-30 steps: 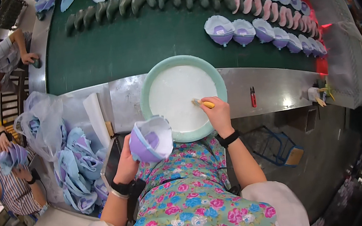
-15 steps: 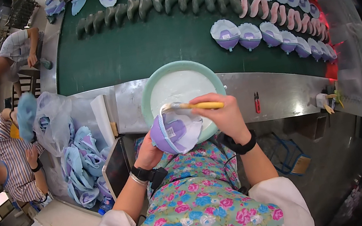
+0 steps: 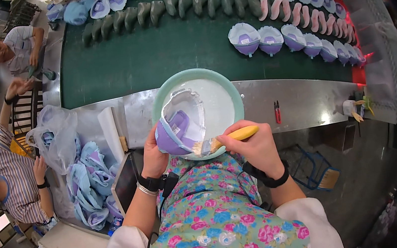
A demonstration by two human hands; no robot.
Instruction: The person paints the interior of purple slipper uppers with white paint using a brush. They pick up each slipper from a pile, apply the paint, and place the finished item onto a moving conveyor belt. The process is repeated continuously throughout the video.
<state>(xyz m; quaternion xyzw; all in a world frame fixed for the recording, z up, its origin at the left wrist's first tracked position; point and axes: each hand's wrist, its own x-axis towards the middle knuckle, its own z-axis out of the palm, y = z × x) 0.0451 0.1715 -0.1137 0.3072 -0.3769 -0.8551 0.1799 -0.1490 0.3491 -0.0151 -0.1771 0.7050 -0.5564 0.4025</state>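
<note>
My left hand (image 3: 152,155) grips a purple and pale-blue shoe upper (image 3: 170,138) by its left side. The upper is tilted, its white lining and a small label facing up. In my right hand (image 3: 258,147) is a paintbrush (image 3: 241,133) with a yellow handle, fingers closed round it. Its bristles touch the upper's near right edge. Both hands are over the near side of a pale green basin (image 3: 239,101) containing white liquid (image 3: 215,89).
A green belt (image 3: 150,60) carries rows of shoe uppers (image 3: 271,40), dark shoe lasts (image 3: 144,14) and pink-soled lasts (image 3: 297,14). Red-handled snips (image 3: 278,112) lie on the metal ledge. Piled uppers (image 3: 89,188) and a plastic bag (image 3: 55,138) are left, near two co-workers.
The brush has gone from the upper's far edge to its near right edge. My left hand has turned the upper more upright. A co-worker's hand no longer holds the blue bundle.
</note>
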